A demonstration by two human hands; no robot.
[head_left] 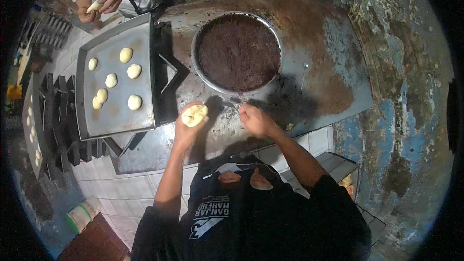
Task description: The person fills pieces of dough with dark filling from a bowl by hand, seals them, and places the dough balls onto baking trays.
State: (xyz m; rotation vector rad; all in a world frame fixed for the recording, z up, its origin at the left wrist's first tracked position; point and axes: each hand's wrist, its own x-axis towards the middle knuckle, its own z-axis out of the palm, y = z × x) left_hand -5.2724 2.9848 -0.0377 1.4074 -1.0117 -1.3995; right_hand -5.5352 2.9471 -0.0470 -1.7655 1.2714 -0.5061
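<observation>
In my left hand (182, 126) lies a flattened round of pale yellow dough (195, 115), its middle pressed in, with my fingers curled around its edge. My right hand (257, 122) grips a thin utensil (234, 107) that points toward the dough; the shape of its tip is hard to make out in the shadow. Just beyond both hands stands a wide round metal pan (195, 65) filled with a dark brown crumbly filling (239, 52). To the left, a square metal tray (116, 124) carries several dough balls (135, 102), two of them touching.
A small spoon (305, 70) lies on the worn metal tabletop (333, 63) right of the pan. Black metal racks support the tray. Another tray (35, 130) with dough balls is at far left. Across the table, a co-worker's hands (104, 4) hold pale dough.
</observation>
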